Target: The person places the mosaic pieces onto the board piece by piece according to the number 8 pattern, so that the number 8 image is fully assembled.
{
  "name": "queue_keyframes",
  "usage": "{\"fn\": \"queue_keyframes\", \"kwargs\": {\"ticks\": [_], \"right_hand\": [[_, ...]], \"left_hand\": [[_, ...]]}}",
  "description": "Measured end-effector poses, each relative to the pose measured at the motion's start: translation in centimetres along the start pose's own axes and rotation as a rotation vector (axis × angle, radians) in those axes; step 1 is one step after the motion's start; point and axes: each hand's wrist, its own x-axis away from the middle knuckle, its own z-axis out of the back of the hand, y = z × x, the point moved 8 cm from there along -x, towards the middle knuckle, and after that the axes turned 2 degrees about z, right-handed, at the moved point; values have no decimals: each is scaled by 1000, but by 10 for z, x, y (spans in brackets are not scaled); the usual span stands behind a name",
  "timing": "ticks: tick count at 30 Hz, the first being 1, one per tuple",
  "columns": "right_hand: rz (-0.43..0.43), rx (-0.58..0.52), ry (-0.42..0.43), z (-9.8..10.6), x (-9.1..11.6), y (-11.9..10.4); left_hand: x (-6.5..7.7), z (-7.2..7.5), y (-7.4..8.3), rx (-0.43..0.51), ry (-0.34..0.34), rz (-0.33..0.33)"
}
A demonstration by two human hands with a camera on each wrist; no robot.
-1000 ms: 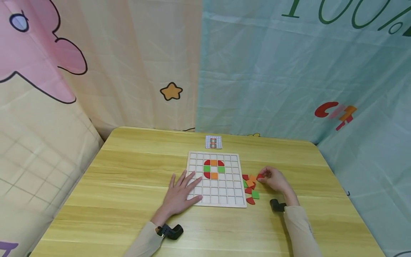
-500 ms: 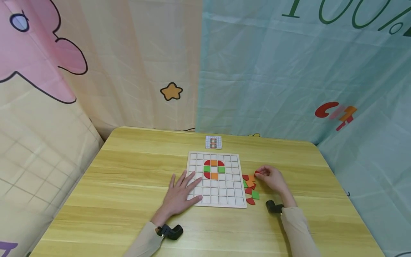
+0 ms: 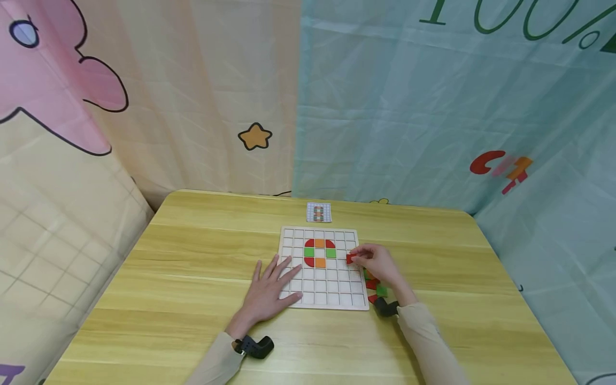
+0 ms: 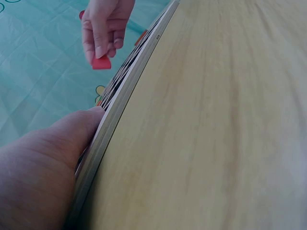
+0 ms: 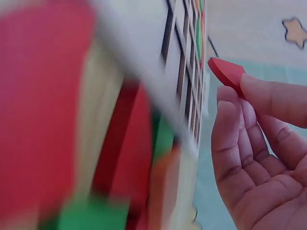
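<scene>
A red quarter-circle tile (image 5: 228, 72) is pinched between the thumb and fingers of my right hand (image 3: 380, 262), held over the right side of the white grid board (image 3: 332, 300). My left hand (image 3: 267, 294) lies with fingers spread on the board's left edge; its thumb (image 4: 79, 127) shows on the board's side in the left wrist view. Near the board's upper middle, red rounded tiles, orange squares and green squares form a partial ring; one orange tile (image 3: 320, 262) is at its lower edge. The lower right corner of that ring is a bare cell.
Loose tiles, among them a green square (image 3: 382, 290), lie right of the board, partly hidden under my right wrist. A small printed pattern card (image 3: 318, 212) lies behind the board on the wooden table (image 3: 216, 240). Curtains hang behind the table.
My right hand has moved left from the loose tiles to above the board's right side, carrying the red tile. My left hand has stayed on the board.
</scene>
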Motion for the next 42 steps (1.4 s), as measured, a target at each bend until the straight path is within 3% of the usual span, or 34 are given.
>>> {"fn": "queue_keyframes", "kwargs": {"ticks": [10, 21, 42], "right_hand": [[-66, 25, -54, -33, -17, -9], [-85, 103, -112, -42, -26, -12], [-102, 247, 44, -46, -25, -27]], "left_hand": [[0, 1, 1, 9, -1, -1], [0, -1, -1, 4, -15, 11], [-1, 0, -2, 14, -13, 9]]}}
